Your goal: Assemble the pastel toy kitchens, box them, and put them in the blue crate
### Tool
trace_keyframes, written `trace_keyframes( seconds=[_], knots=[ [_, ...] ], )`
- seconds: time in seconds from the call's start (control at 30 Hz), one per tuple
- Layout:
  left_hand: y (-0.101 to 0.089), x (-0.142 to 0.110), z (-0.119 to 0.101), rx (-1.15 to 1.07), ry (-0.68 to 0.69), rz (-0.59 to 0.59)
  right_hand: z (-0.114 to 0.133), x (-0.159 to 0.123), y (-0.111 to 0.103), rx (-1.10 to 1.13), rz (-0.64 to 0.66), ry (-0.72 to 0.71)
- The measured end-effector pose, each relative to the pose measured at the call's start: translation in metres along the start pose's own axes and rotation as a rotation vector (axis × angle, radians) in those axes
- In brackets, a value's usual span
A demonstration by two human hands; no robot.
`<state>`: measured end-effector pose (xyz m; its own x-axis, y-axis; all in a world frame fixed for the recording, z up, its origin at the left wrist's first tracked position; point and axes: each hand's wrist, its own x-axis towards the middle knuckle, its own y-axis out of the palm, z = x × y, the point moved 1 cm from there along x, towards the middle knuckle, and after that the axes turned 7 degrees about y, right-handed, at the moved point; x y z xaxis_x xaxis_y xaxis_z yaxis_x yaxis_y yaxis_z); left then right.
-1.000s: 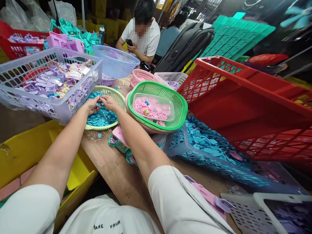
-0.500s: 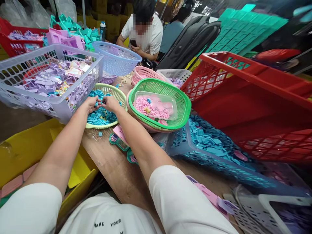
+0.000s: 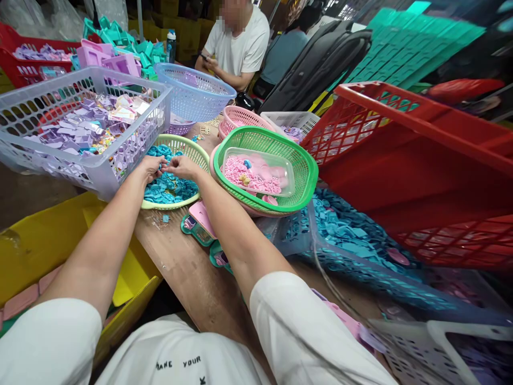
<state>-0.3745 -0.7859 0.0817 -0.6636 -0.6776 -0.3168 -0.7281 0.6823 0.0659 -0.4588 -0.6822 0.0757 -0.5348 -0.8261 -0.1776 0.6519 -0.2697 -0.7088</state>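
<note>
Your left hand and right hand, fingers nearly closed, grip unclear, hover above one yellow basket; its many blue pieces point every way.

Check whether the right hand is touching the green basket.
Apart. The head view shows part of the pale yellow basket between the right hand and the green basket.

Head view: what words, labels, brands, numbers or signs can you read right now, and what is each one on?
"MAKE YOUR": front of the camera wearer's white T-shirt; the M is indistinct.
"K": lower on the same shirt, at the picture's bottom edge; the rest of that line can't be read.
Too small to read: any print on the dark drink bottle.
No brand, number or sign is legible elsewhere.
</note>
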Motion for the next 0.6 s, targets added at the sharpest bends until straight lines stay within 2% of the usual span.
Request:
trace_keyframes(
  seconds=[0.07, 0.1, 0.13, 0.17, 0.3, 0.37, 0.43, 0.53, 0.6],
  knots=[
    [-0.001, 0.001, 0.0, 0.046, 0.007, -0.009, -0.001, -0.006, 0.004, -0.228, 0.272, -0.03],
    [-0.001, 0.001, 0.0, 0.071, 0.011, -0.01, -0.001, -0.009, 0.006, -0.325, 0.365, -0.049],
    [-0.001, 0.0, 0.0, 0.088, 0.018, -0.011, -0.001, -0.01, 0.008, -0.41, 0.39, -0.06],
    [0.0, 0.0, 0.0, 0.103, 0.025, -0.011, 0.0, -0.011, 0.009, -0.479, 0.353, -0.06],
    [0.0, -0.003, -0.001, 0.144, 0.047, -0.008, 0.003, -0.009, 0.005, -0.593, 0.053, 0.003],
    [0.0, -0.005, -0.001, 0.157, 0.054, -0.008, 0.006, -0.01, 0.001, -0.578, 0.017, -0.005],
    [0.0, -0.006, -0.002, 0.167, 0.059, -0.01, 0.009, -0.012, 0.0, -0.572, 0.109, -0.018],
    [0.0, -0.008, -0.002, 0.182, 0.054, -0.009, 0.013, -0.017, 0.004, -0.638, 0.343, 0.016],
    [0.001, -0.009, -0.002, 0.189, 0.046, -0.004, 0.014, -0.018, 0.007, -0.695, 0.415, 0.055]
  ],
)
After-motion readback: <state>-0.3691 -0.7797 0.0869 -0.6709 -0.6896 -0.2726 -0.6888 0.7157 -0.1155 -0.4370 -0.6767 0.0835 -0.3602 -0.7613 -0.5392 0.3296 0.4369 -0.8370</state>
